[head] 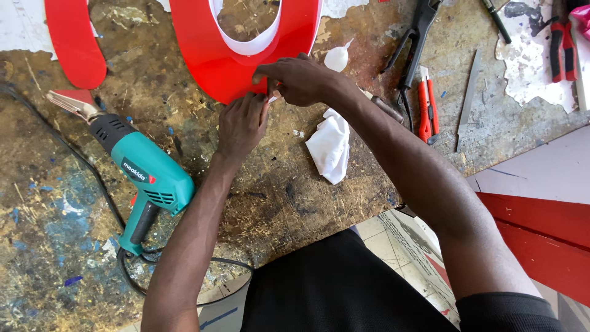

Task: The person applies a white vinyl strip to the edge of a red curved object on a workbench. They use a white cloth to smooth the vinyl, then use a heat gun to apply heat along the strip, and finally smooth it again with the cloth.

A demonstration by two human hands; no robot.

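Observation:
A big red curved letter shape point(221, 55) with a white inner rim lies at the top middle of the worn wooden workbench point(283, 184). My left hand point(241, 125) presses against the shape's lower edge, fingers together. Just right of it, my right hand point(301, 79) pinches a small white strip at the same edge. What lies under the fingers is hidden.
A teal heat gun point(144, 172) with a black cord lies at the left. A crumpled white cloth point(330, 146) sits below my right forearm. A second red piece point(77, 43) is top left. Pliers point(415, 43), a red utility knife point(427, 107), a metal blade point(468, 98) and red-handled cutters point(562, 49) lie at the right.

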